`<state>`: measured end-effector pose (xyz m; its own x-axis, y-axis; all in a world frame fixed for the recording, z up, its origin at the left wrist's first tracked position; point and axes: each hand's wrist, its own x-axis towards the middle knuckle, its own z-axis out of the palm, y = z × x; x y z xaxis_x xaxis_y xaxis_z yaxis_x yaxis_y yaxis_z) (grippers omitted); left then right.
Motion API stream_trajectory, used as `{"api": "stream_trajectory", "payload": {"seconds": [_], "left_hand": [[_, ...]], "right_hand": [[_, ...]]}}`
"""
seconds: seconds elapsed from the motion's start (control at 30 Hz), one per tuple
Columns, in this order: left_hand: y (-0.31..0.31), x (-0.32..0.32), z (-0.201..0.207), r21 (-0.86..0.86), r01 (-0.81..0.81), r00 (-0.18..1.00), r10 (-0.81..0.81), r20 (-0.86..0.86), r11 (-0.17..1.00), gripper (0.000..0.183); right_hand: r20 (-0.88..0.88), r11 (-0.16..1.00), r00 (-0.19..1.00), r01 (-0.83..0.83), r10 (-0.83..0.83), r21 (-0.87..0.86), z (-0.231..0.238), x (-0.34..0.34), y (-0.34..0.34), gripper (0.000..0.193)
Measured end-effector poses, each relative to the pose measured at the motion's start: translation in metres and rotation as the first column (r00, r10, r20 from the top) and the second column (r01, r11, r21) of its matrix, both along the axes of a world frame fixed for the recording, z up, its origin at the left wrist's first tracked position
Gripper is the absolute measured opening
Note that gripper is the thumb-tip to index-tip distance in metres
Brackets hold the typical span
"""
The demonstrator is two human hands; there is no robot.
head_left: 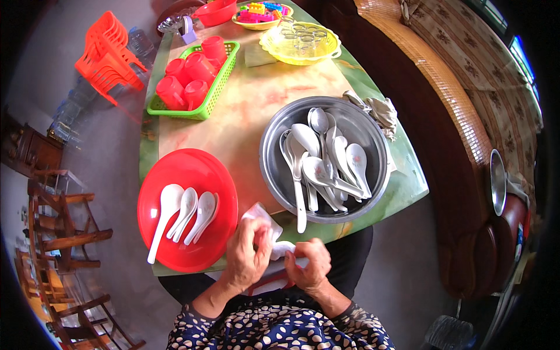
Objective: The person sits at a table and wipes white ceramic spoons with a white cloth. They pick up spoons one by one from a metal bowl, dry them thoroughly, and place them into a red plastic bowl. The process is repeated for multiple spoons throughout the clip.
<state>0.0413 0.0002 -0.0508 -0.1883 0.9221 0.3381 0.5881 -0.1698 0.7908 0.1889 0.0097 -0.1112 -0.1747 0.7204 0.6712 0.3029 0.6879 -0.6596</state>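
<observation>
At the table's near edge my left hand (249,249) is closed on a thin white cloth (263,219), which sticks up past the fingers. Close beside it, my right hand (311,262) pinches a white soup spoon (282,249); its bowl lies between the two hands and its handle is hidden. To the left, a round red plate (169,251) carries several white spoons (205,211), laid side by side. A wide metal basin (269,189) on the right holds a heap of white and metal spoons (326,157), one long handle hanging over its near rim.
Red mugs (199,67) fill a green basket (217,96) at the far left. A yellow basket (300,58) with clear glasses and a bowl of colourful toy blocks (256,16) stand at the back. Crumpled cloths (382,114) lie beyond the basin. Stacked orange chairs (108,55) stand left.
</observation>
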Motion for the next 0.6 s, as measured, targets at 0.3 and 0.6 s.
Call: {"api": "stream_trajectory", "payload": {"seconds": [0.3, 0.6], "left_hand": [[-0.015, 0.003, -0.03, -0.126, 0.06, 0.89, -0.11, -0.442, 0.99, 0.037], [-0.007, 0.012, 0.006, -0.053, 0.045, 0.998, -0.047, -0.044, 0.998, 0.028]], "right_hand": [[0.575, 0.955, 0.765, 0.268, -0.289, 0.123, 0.042, 0.002, 0.032, 0.056], [0.391, 0.941, 0.867, 0.217, -0.309, 0.261, 0.048, 0.003, 0.045, 0.046]]}}
